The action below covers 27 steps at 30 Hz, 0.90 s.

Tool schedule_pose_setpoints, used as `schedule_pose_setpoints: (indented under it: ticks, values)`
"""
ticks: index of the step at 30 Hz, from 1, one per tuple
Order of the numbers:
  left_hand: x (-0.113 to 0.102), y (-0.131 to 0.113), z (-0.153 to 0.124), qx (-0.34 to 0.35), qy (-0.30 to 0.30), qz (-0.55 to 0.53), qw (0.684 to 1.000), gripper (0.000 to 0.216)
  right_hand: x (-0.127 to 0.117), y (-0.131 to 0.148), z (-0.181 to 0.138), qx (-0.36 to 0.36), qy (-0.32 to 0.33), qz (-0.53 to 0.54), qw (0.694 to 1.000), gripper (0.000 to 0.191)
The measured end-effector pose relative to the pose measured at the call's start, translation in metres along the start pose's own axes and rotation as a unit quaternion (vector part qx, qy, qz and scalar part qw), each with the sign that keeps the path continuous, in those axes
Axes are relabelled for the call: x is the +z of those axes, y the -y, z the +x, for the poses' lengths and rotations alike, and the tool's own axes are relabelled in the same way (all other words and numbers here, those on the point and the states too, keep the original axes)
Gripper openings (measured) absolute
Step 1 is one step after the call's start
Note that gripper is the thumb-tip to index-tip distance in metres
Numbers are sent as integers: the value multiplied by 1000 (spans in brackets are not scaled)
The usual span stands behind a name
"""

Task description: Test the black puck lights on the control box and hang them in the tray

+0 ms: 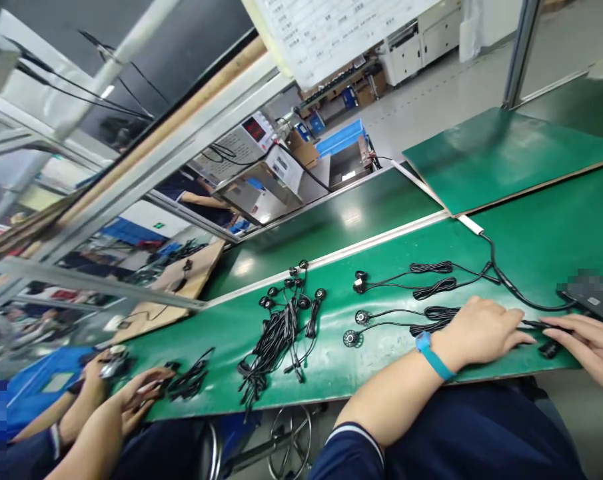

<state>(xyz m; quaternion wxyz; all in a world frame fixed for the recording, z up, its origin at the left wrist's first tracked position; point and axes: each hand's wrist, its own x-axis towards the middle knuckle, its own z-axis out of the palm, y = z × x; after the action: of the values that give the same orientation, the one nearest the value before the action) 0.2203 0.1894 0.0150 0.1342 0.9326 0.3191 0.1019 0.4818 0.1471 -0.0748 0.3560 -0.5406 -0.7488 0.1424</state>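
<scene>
My left hand (488, 330), with a blue wristband (435, 357), is closed round a black cable near the front edge of the bench; its palm side is hidden. Just to its right, my right hand (591, 343) pinches the black cable (548, 325) between thumb and fingers. Two small round camera-like parts (352, 338) lie left of my left hand, their leads running to coiled cables (441, 313) partly under it. Behind them rests another pair of coiled cables (434, 288). A black device (594, 293) with a screen-like face, partly blurred, sits beyond my right hand.
A pile of black cables (276, 337) with round heads lies mid-bench. At left, a co-worker's hands (144, 390) handle parts by another coil (188, 380). A thick black lead (511, 288) joins a white tube (470, 225). A raised green board (511, 160) stands behind.
</scene>
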Motion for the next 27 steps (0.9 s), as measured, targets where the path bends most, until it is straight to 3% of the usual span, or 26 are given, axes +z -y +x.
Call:
schedule_pose_setpoints:
  ticks: [4, 7, 9, 13, 17, 21, 24, 27]
  values:
    - [12, 1, -6, -44, 46, -27, 998, 28, -6, 31, 14, 34, 44, 57, 997, 29]
    - [-2, 6, -23, -100, 36, -51, 993, 29, -14, 46, 26, 65, 48, 89, 993, 31]
    - [-14, 9, -24, -116, -2, -71, 991, 27, -18, 49, 29, 81, 42, 103, 990, 31]
    - [-24, 20, 1, -172, -115, -32, 978, 24, -19, 54, 29, 89, 22, 112, 989, 27]
    - [-16, 37, 30, -251, -69, 7, 966, 15, -19, 56, 26, 100, 25, 102, 989, 25]
    - [-10, 37, 26, -216, -54, -65, 973, 3, -17, 53, 25, 97, 25, 100, 990, 25]
    - [-9, 26, 13, -167, -57, -130, 976, 7, -16, 49, 25, 91, 19, 99, 991, 26]
    - [-6, 15, 9, -117, -10, -182, 976, 14, -16, 46, 24, 79, 16, 101, 992, 26]
